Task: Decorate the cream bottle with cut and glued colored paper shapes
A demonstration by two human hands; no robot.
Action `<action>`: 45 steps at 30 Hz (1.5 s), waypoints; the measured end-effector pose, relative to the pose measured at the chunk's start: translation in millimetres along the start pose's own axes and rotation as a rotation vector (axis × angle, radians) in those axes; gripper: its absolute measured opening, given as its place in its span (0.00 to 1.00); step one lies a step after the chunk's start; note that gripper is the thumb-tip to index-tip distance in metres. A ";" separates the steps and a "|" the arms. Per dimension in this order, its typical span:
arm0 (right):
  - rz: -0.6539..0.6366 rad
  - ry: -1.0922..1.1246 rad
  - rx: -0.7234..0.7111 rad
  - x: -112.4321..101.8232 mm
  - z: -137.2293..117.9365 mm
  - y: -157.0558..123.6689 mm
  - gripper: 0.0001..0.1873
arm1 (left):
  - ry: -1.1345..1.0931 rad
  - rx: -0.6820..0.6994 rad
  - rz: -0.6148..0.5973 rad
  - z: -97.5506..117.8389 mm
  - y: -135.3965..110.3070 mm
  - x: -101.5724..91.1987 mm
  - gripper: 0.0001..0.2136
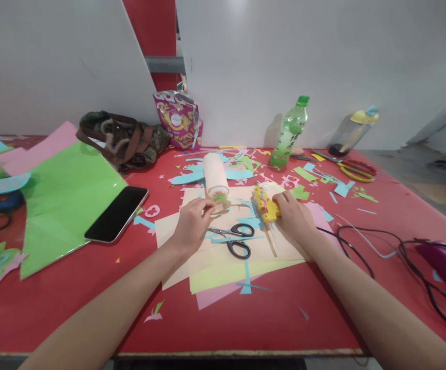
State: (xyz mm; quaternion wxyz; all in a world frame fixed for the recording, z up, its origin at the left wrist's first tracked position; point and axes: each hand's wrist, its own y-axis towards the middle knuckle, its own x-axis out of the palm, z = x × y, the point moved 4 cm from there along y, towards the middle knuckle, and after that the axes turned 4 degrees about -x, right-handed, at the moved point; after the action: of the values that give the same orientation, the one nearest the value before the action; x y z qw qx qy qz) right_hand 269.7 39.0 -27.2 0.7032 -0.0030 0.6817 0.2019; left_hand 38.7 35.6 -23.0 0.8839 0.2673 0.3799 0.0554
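My left hand (194,221) is closed in a pinch beside the neck of a bottle wrapped in pale paper (215,172); what the fingertips hold, if anything, is too small to make out. The bottle lies on its side, its green end towards me. My right hand (295,216) is closed on a yellow hot glue gun (266,204), whose clear glue stick points towards me. Between the hands, black-handled scissors (238,231) lie on stacked sheets of cream paper (215,257), with thin blue paper strips (246,280) around them.
A phone (117,213) lies on a green sheet (61,200) at left. Behind stand a camouflage bag (146,144), a purple snack bag (180,121), a green drink bottle (289,133) and a clear bottle (352,132). Paper scraps, yellow-handled scissors (356,172) and a black cable (404,252) spread at right.
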 end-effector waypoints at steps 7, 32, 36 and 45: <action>-0.007 0.006 -0.001 2.6 1.1 0.2 0.11 | 0.100 0.161 -0.001 2.4 -1.1 0.7 0.03; -0.028 0.006 0.031 4.0 2.8 0.5 0.10 | 0.169 0.262 0.019 2.0 -2.7 0.1 0.04; -0.032 0.015 0.034 4.2 2.7 0.9 0.10 | 0.175 0.263 0.015 1.4 -2.6 0.1 0.03; -0.019 0.017 0.028 4.4 2.7 0.7 0.09 | 0.196 0.242 0.057 1.3 -2.2 1.2 0.04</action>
State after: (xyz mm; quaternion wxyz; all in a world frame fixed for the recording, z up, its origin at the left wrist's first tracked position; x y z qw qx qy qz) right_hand 272.0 41.6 -31.0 0.6992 -0.0012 0.6904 0.1857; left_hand 40.2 33.5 -24.2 0.8019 0.3757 0.4606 0.0604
